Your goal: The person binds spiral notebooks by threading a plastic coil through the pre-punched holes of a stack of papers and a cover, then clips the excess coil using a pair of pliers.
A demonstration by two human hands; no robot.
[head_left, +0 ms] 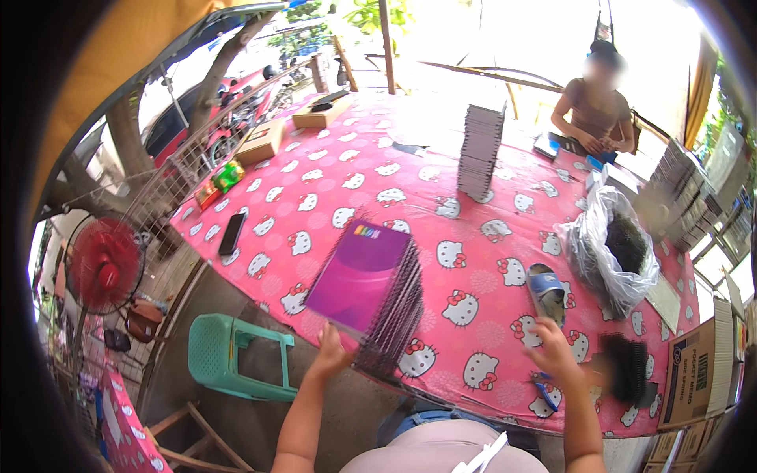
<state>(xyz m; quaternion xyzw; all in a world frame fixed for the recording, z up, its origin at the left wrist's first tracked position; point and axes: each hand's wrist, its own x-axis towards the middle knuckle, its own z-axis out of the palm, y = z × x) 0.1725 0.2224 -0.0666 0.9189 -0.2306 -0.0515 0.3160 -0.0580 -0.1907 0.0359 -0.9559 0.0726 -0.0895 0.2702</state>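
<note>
A tall stack of spiral notebooks with purple covers (359,276) stands at the table's near edge, its dark coils facing right. My left hand (335,351) is closed at the stack's near left corner, some fingers hidden. My right hand (554,352) hovers over the table with its fingers apart and nothing visible in them. Just beyond it lies a slipper-shaped thing with a blue band (546,288). Blue-handled pliers (546,394) lie below that hand. To its right sits a bundle of black coils (627,366).
A clear plastic bag of black material (579,256) and a cardboard carton (690,378) stand right. Another notebook stack (481,150) rises farther back. A phone (232,234) lies left; a green stool (217,355) and red fan (106,264) stand beyond. A person (595,114) sits far right.
</note>
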